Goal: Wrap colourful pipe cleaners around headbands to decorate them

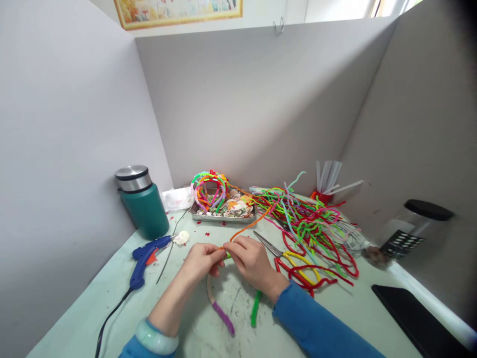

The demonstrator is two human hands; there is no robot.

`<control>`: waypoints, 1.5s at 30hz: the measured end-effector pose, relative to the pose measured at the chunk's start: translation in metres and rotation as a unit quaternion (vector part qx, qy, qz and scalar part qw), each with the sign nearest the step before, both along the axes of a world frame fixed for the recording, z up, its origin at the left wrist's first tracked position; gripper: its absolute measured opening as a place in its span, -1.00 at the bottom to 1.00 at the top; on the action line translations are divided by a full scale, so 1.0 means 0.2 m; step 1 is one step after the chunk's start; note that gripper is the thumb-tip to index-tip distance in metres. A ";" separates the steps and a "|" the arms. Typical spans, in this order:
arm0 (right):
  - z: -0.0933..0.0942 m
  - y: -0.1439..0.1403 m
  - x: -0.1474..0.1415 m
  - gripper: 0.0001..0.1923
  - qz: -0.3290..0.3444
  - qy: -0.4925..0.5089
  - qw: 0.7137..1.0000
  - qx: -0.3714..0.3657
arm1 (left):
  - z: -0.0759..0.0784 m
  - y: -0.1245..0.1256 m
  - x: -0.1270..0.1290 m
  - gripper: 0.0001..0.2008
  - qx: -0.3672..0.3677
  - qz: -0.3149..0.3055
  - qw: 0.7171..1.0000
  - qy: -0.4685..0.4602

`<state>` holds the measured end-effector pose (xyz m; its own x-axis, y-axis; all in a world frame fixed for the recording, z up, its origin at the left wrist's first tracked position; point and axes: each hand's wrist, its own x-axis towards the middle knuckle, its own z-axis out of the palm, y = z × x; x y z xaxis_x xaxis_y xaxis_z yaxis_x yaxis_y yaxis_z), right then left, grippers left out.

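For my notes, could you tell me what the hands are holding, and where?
Both the left hand and right hand pinch a headband at its top, with an orange pipe cleaner.

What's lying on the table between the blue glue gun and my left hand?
In the head view, a thin dark wire lies on the table between the glue gun and the left hand.

A small craft workstation, boxed in by plain grey partition panels (253, 104) on three sides. Just beyond the fingers (223, 251) lie scissors (283, 256) and a heap of coloured pipe cleaners (309, 223). A blue glue gun (147, 256) rests to their left. Farther back, a metal tray (223, 211) holds shells and wrapped hoops.
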<state>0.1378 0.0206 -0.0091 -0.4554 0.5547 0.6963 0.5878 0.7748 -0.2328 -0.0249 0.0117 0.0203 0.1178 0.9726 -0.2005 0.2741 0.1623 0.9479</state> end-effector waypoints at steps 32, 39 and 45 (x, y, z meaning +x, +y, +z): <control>0.02 -0.02 -0.02 -0.87 -0.059 0.034 0.998 0.002 | -0.01 -0.01 0.04 -0.75 0.015 0.031 0.996 -0.088; 0.01 -0.03 -0.05 -0.79 -0.032 0.120 0.991 -0.058 | -0.02 0.01 0.04 -0.70 0.031 0.084 0.988 -0.124; -0.01 -0.04 -0.07 -0.76 -0.004 0.127 0.989 -0.077 | -0.02 0.01 0.03 -0.69 0.036 0.107 0.982 -0.152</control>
